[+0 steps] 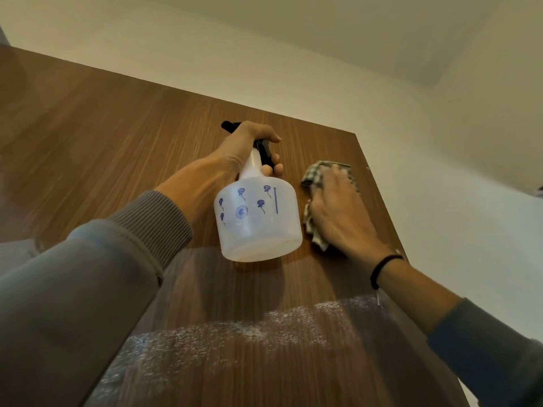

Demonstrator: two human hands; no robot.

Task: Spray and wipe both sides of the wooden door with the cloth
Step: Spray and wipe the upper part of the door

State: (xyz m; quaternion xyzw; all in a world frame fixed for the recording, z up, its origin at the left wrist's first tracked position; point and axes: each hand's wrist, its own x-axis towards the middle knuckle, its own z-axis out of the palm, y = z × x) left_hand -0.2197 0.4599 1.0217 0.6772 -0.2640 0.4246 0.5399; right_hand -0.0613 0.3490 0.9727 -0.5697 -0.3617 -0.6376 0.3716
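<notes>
The brown wooden door fills the view, seen from below, its top right corner near the centre right. My left hand grips the neck and black trigger of a translucent spray bottle printed with blue flowers, its nozzle pointing at the door. My right hand presses a checked cloth flat against the door close to its right edge, fingers spread over it. A band of white spray droplets lies across the door lower down.
A pale wall runs beside the door's right edge, and the ceiling is above. Grey sleeves cover both forearms; a black band circles my right wrist.
</notes>
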